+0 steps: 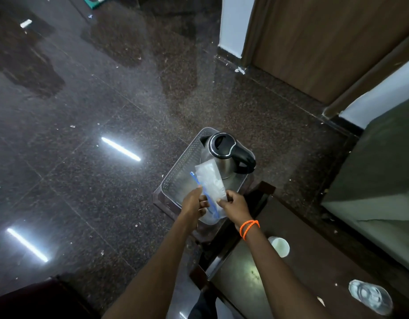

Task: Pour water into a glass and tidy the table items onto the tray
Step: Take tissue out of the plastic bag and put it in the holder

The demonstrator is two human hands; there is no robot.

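Note:
A clear plastic tray [178, 168] rests on a small dark stool. A steel kettle [224, 155] with a black lid and handle stands at the tray's far end. I hold a clear plastic pouch [209, 178] with a blue strip over the tray's near half. My left hand [195, 203] grips the pouch's left edge by the blue strip. My right hand [233, 204], with orange bands on the wrist, pinches its right edge. A white cup [279, 246] stands on the dark table to the right. A clear glass [369, 297] stands at the table's near right.
The dark table [302, 279] runs along the lower right, its edge touching the stool [162, 201]. A grey-green sofa [378, 180] sits at the right. A wooden door [325, 42] is at the back right. Glossy dark floor with ceiling light reflections fills the left.

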